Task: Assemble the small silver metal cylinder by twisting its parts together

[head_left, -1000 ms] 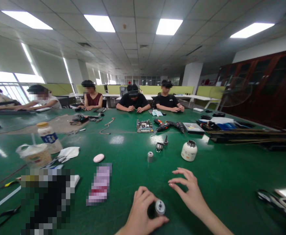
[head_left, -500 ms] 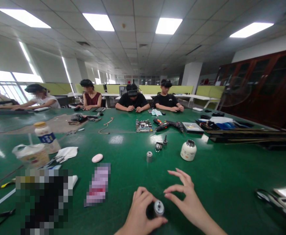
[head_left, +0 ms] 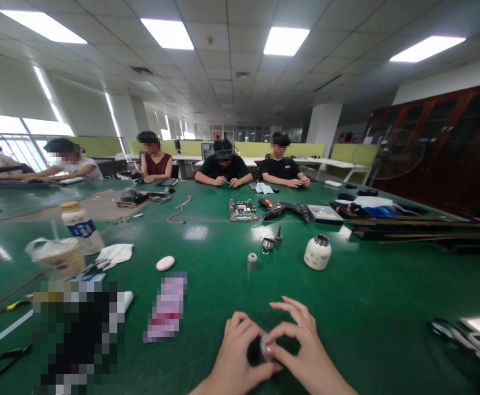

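Near the front edge of the green table, my left hand (head_left: 240, 351) grips a small metal cylinder (head_left: 263, 346) between thumb and fingers. My right hand (head_left: 299, 340) has its thumb and index fingertip pinched together at the cylinder's top, its other fingers raised; whether a small part is between the tips is hidden. Farther forward stands a similar metal cylinder (head_left: 252, 261), upright. Behind it are a dark metal part with a ring (head_left: 267, 245) and a small dark pointed part (head_left: 278, 235).
A cream jar (head_left: 317, 253) stands right of centre, a pink oval object (head_left: 165, 263) left. Farther back are a circuit board (head_left: 242, 210), power drills (head_left: 297, 210) and a metal box (head_left: 325, 214). A bottle (head_left: 82, 229) and cup (head_left: 56, 258) stand left. People sit across the table.
My right hand has moved left and down, bringing its thumb and index fingertip together onto the cylinder. My left hand still holds the cylinder, and the view has shifted slightly.
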